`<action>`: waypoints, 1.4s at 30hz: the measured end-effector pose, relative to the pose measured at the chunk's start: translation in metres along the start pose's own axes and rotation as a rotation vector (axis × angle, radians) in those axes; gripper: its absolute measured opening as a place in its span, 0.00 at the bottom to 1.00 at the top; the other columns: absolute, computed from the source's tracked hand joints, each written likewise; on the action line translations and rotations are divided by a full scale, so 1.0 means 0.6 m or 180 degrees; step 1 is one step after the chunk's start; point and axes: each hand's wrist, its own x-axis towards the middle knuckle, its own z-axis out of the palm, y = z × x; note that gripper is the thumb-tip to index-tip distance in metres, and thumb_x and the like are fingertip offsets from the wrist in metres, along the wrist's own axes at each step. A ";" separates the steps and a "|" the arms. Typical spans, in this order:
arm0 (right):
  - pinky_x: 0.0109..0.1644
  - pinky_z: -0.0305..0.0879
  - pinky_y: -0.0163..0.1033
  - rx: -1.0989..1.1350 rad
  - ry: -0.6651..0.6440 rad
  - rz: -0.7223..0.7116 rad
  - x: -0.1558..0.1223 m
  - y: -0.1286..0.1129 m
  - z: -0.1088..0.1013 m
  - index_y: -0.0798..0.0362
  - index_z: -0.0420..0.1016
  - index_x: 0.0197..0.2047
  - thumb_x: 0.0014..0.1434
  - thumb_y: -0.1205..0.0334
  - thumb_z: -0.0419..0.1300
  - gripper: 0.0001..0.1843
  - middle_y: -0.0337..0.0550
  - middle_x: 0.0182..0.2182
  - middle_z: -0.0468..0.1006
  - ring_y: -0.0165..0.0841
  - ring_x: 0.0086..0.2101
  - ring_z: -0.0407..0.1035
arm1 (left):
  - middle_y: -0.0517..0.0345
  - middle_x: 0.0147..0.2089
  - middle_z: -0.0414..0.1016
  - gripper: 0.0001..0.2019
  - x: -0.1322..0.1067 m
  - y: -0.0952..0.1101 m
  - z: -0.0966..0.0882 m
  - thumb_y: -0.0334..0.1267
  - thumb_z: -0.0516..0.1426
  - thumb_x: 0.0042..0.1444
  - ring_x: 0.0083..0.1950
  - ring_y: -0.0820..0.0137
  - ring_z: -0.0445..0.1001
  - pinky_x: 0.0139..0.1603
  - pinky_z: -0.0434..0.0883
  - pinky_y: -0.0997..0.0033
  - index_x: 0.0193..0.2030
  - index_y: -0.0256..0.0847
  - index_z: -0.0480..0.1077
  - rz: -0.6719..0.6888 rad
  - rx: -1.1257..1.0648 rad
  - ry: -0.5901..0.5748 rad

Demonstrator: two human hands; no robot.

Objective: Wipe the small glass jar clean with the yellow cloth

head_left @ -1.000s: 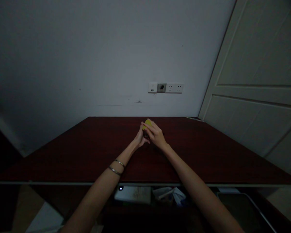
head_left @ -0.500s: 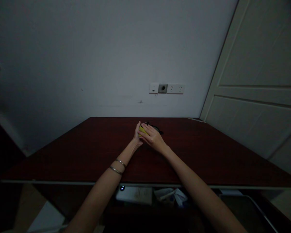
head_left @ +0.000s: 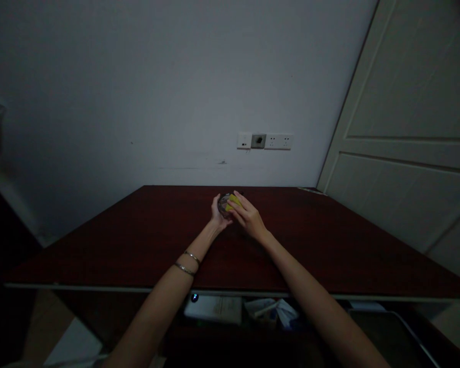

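Observation:
Over the far middle of the dark red table, my left hand (head_left: 218, 212) is wrapped round the side of a round, see-through object with a dark rim (head_left: 223, 203). Its exact kind is hard to make out in the dim light. A yellow sponge or folded cloth (head_left: 233, 202) is pinched in my right hand (head_left: 248, 217) and rests against the round object's right part. My right fingers cover some of the yellow piece. Two metal bangles circle my left forearm.
The reddish-brown tabletop (head_left: 138, 240) reaches back to a pale wall with sockets (head_left: 278, 141). A white panelled door (head_left: 406, 168) stands at the right. Below the front edge, a shelf holds a white box-like object (head_left: 214, 309) and crumpled packets (head_left: 270, 311).
My right hand has shifted slightly right with the yellow piece, uncovering the round see-through object in my left hand. The dark curved shape behind my right hand is now mostly out of sight.

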 end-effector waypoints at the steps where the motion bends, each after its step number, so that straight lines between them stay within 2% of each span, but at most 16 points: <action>1: 0.59 0.54 0.49 0.0102 0.0077 0.0111 0.000 0.002 0.000 0.49 0.63 0.54 0.59 0.61 0.49 0.19 0.44 0.59 0.55 0.36 0.58 0.51 | 0.59 0.16 0.65 0.24 0.000 0.000 -0.001 0.59 0.47 0.45 0.13 0.76 0.60 0.12 0.52 0.78 0.25 0.37 0.67 -0.0027 0.0029 -0.0149; 5: 0.58 0.55 0.46 0.0465 0.0259 0.0447 0.000 0.011 0.003 0.49 0.64 0.54 0.59 0.60 0.48 0.19 0.44 0.56 0.61 0.35 0.57 0.54 | 0.57 0.15 0.65 0.27 0.001 -0.002 -0.005 0.62 0.43 0.45 0.10 0.75 0.56 0.08 0.48 0.78 0.23 0.38 0.65 -0.0127 0.0255 -0.0684; 10: 0.57 0.57 0.45 0.0678 0.0398 0.0680 0.004 0.022 0.002 0.51 0.67 0.51 0.59 0.58 0.49 0.18 0.46 0.52 0.67 0.35 0.54 0.59 | 0.49 0.16 0.68 0.31 -0.001 -0.008 -0.005 0.64 0.40 0.45 0.09 0.75 0.56 0.07 0.47 0.77 0.20 0.36 0.64 -0.0394 0.0977 -0.0995; 12: 0.57 0.58 0.45 0.0695 0.0438 0.0752 0.006 0.023 0.000 0.51 0.67 0.51 0.59 0.58 0.49 0.18 0.46 0.51 0.68 0.35 0.54 0.60 | 0.48 0.15 0.67 0.32 -0.003 -0.012 -0.002 0.64 0.39 0.46 0.08 0.76 0.54 0.06 0.46 0.77 0.18 0.36 0.64 -0.0352 0.1221 -0.1034; 16: 0.56 0.58 0.45 0.0577 0.0414 0.0778 0.009 0.020 -0.007 0.50 0.66 0.52 0.59 0.58 0.48 0.18 0.45 0.52 0.68 0.35 0.54 0.59 | 0.55 0.10 0.60 0.30 -0.002 -0.021 0.003 0.64 0.39 0.47 0.07 0.77 0.52 0.07 0.48 0.78 0.16 0.38 0.61 -0.0077 0.1369 -0.0888; 20: 0.58 0.55 0.45 0.0171 0.0167 0.0490 0.011 0.007 -0.011 0.50 0.63 0.54 0.60 0.59 0.47 0.19 0.45 0.56 0.61 0.35 0.57 0.54 | 0.56 0.09 0.58 0.31 0.005 -0.030 0.001 0.63 0.38 0.49 0.08 0.75 0.54 0.08 0.50 0.76 0.18 0.37 0.64 -0.0041 0.1411 -0.0611; 24: 0.59 0.52 0.48 -0.0284 -0.0339 -0.0005 0.013 -0.016 -0.014 0.49 0.56 0.59 0.59 0.59 0.48 0.24 0.46 0.59 0.55 0.37 0.58 0.52 | 0.56 0.12 0.61 0.35 0.007 -0.038 -0.002 0.62 0.35 0.51 0.11 0.74 0.57 0.12 0.55 0.74 0.34 0.34 0.70 0.0028 0.1201 -0.0166; 27: 0.60 0.52 0.48 -0.0441 -0.0522 -0.0185 0.013 -0.032 -0.014 0.56 0.47 0.62 0.59 0.58 0.49 0.30 0.52 0.58 0.56 0.38 0.58 0.51 | 0.57 0.19 0.67 0.27 0.006 -0.039 0.000 0.57 0.39 0.54 0.15 0.74 0.62 0.15 0.59 0.74 0.41 0.38 0.68 0.0214 0.0799 -0.0027; 31: 0.60 0.52 0.48 -0.0598 -0.0640 -0.0313 0.008 -0.043 -0.011 0.61 0.49 0.61 0.58 0.58 0.50 0.30 0.56 0.58 0.57 0.39 0.58 0.51 | 0.57 0.26 0.70 0.16 0.010 -0.037 0.003 0.45 0.44 0.57 0.27 0.73 0.71 0.28 0.67 0.76 0.34 0.38 0.67 0.0432 -0.0141 0.0044; 33: 0.60 0.53 0.47 -0.0636 -0.0676 -0.0409 0.002 -0.044 -0.009 0.61 0.51 0.60 0.58 0.59 0.50 0.28 0.56 0.57 0.57 0.39 0.58 0.51 | 0.57 0.26 0.70 0.14 0.012 -0.034 0.004 0.44 0.46 0.56 0.30 0.72 0.71 0.33 0.68 0.75 0.30 0.37 0.66 0.0432 -0.0399 0.0049; 37: 0.60 0.53 0.47 -0.0666 -0.0617 -0.0528 -0.011 -0.042 -0.005 0.59 0.55 0.59 0.58 0.60 0.51 0.26 0.55 0.57 0.59 0.38 0.57 0.53 | 0.59 0.22 0.68 0.15 0.009 -0.027 0.007 0.49 0.51 0.50 0.26 0.72 0.71 0.30 0.68 0.74 0.24 0.38 0.63 0.0136 -0.0376 0.0124; 42: 0.60 0.54 0.47 -0.0694 -0.0441 -0.0371 -0.022 -0.037 -0.006 0.59 0.55 0.59 0.59 0.60 0.50 0.26 0.54 0.57 0.59 0.38 0.57 0.53 | 0.55 0.23 0.71 0.15 0.001 -0.026 0.012 0.49 0.52 0.48 0.26 0.72 0.71 0.28 0.68 0.75 0.24 0.36 0.65 0.0081 -0.0367 -0.0123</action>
